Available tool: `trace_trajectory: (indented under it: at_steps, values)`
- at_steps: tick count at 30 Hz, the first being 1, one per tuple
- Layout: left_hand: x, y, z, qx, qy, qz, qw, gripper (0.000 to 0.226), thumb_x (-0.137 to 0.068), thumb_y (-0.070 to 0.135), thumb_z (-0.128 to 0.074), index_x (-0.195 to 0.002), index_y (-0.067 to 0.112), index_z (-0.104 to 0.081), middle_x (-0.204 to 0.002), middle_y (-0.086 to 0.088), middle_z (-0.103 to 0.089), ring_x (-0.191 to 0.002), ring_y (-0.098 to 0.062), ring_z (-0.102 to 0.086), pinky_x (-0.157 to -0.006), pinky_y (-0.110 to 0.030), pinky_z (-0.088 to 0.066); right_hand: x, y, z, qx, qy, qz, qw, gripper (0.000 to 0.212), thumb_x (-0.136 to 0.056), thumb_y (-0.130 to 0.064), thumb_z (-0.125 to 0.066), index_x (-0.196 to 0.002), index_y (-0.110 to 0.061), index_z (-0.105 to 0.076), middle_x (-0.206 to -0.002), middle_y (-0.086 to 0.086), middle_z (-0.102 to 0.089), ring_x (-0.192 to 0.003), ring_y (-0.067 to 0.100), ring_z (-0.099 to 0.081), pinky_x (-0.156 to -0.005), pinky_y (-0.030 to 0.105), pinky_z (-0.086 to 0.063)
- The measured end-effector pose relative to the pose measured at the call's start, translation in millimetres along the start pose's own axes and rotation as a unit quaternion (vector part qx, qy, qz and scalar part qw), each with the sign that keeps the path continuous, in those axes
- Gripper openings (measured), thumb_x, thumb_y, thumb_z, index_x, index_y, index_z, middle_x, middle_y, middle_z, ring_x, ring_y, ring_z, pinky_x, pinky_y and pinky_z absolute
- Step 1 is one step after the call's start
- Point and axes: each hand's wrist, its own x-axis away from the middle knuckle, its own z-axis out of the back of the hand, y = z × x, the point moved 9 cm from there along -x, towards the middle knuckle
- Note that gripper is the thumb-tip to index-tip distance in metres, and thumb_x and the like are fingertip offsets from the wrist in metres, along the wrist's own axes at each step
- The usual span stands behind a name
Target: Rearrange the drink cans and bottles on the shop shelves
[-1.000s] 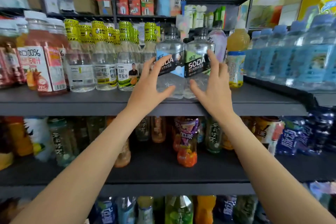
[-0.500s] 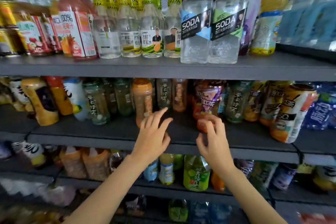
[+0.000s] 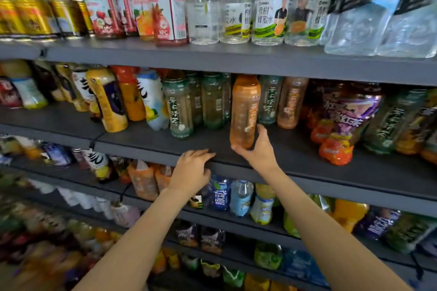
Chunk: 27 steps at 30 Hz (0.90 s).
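Note:
An orange tea bottle (image 3: 244, 106) stands near the front of the second grey shelf (image 3: 307, 160). My right hand (image 3: 259, 150) grips its base, thumb on the right side and fingers under the left. My left hand (image 3: 192, 171) rests with straight fingers on the front edge of that shelf, left of the bottle, holding nothing. Green tea bottles (image 3: 178, 106) stand in rows just left of and behind the orange one. A purple and orange bottle (image 3: 343, 123) stands to the right.
The top shelf (image 3: 212, 56) carries yellow cans (image 3: 28, 7), red juice bottles (image 3: 163, 2), clear honey-water bottles (image 3: 267, 9) and big soda bottles (image 3: 361, 12). Lower shelves (image 3: 236, 222) hold more packed drinks. The picture is blurred at the edges.
My view dropped from the top shelf to the second shelf. Both hands left the soda bottles and came down; the right hand took hold of the orange bottle, and the left settled on the shelf edge.

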Motion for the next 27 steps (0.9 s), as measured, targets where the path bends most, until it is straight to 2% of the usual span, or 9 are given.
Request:
trace_trajectory:
  at_steps: [3,7,10,13,17,20,23,25,27]
  values:
    - [-10.2,-4.2,3.3,0.027,-0.028,-0.019,0.999,0.049,-0.091,0.015,-0.048,-0.139,0.026,-0.044,-0.148,0.004,-0.037,-0.135,-0.019,-0.032,-0.108,-0.028,-0.027,-21.6,1.2,-7.6,-0.053,0.063,-0.056,0.995,0.077,-0.074,-0.019,-0.079,-0.134,-0.009,-0.033,-0.129,0.01,-0.051,-0.12,0.026,-0.05,-0.09,0.027,-0.039]
    - [-25.0,-6.8,0.9,0.0,-0.089,-0.034,0.995,0.05,-0.093,0.017,-0.047,-0.141,0.026,-0.04,-0.151,0.001,-0.031,-0.138,-0.023,-0.03,-0.109,-0.036,-0.03,-25.4,9.5,8.3,-0.014,0.208,-0.081,0.975,0.07,-0.066,-0.02,-0.084,-0.119,-0.002,-0.042,-0.122,0.017,-0.049,-0.115,0.033,-0.048,-0.097,0.041,-0.041]
    - [-33.2,-9.8,-1.0,0.012,-0.132,-0.033,0.991,0.05,-0.092,0.02,-0.049,-0.141,0.025,-0.041,-0.151,-0.001,-0.032,-0.135,-0.026,-0.034,-0.108,-0.038,-0.032,-21.8,24.5,41.0,0.034,0.288,-0.112,0.951,0.079,-0.068,-0.022,-0.082,-0.127,0.005,-0.035,-0.13,0.022,-0.041,-0.12,0.039,-0.041,-0.1,0.043,-0.033]
    - [-39.9,-12.3,-0.2,0.05,-0.156,-0.032,0.986,0.048,-0.091,0.021,-0.052,-0.138,0.024,-0.046,-0.15,-0.002,-0.035,-0.134,-0.025,-0.036,-0.108,-0.038,-0.034,-30.7,47.2,76.0,0.026,0.302,-0.159,0.94,0.079,-0.072,-0.021,-0.079,-0.132,0.002,-0.034,-0.136,0.02,-0.041,-0.124,0.036,-0.042,-0.101,0.041,-0.035]
    - [-48.1,-13.9,1.4,0.087,-0.168,-0.027,0.982,0.042,-0.09,0.019,-0.055,-0.132,0.022,-0.053,-0.145,-0.002,-0.043,-0.13,-0.021,-0.042,-0.107,-0.034,-0.035,-41.0,62.3,93.7,0.027,0.256,-0.18,0.949,0.071,-0.077,-0.022,-0.076,-0.13,0.001,-0.034,-0.131,0.021,-0.05,-0.12,0.037,-0.048,-0.094,0.037,-0.039]
    - [-48.7,-15.6,1.3,0.096,-0.169,-0.025,0.981,0.042,-0.09,0.017,-0.054,-0.132,0.021,-0.054,-0.144,-0.003,-0.043,-0.13,-0.02,-0.042,-0.107,-0.032,-0.035,-40.0,59.9,90.9,0.032,0.233,-0.168,0.957,0.072,-0.081,-0.022,-0.072,-0.134,0.0,-0.029,-0.134,0.021,-0.047,-0.122,0.037,-0.047,-0.095,0.036,-0.038]
    - [-44.2,-17.8,-1.8,0.104,-0.146,-0.024,0.983,0.043,-0.092,0.016,-0.051,-0.134,0.024,-0.051,-0.148,0.001,-0.037,-0.136,-0.02,-0.034,-0.112,-0.038,-0.026,-23.9,45.9,83.2,0.033,0.281,-0.112,0.952,0.079,-0.081,-0.013,-0.07,-0.14,0.004,-0.021,-0.141,0.025,-0.032,-0.129,0.039,-0.035,-0.104,0.035,-0.028]
    - [-35.4,-22.4,-5.3,0.095,-0.123,-0.028,0.987,0.046,-0.093,0.016,-0.048,-0.138,0.026,-0.044,-0.151,0.002,-0.031,-0.141,-0.019,-0.024,-0.115,-0.045,-0.016,-1.0,24.6,67.3,0.027,0.334,-0.046,0.941,0.071,-0.081,-0.011,-0.069,-0.136,0.005,-0.028,-0.138,0.025,-0.029,-0.126,0.04,-0.034,-0.105,0.034,-0.027]
    - [-23.1,-32.4,-7.8,0.077,-0.101,-0.03,0.992,0.05,-0.094,0.015,-0.046,-0.142,0.024,-0.037,-0.153,0.002,-0.026,-0.143,-0.016,-0.018,-0.116,-0.043,-0.009,13.5,-0.9,39.9,0.037,0.326,0.013,0.945,0.057,-0.082,-0.012,-0.069,-0.127,0.005,-0.039,-0.131,0.023,-0.036,-0.121,0.037,-0.038,-0.099,0.032,-0.03]
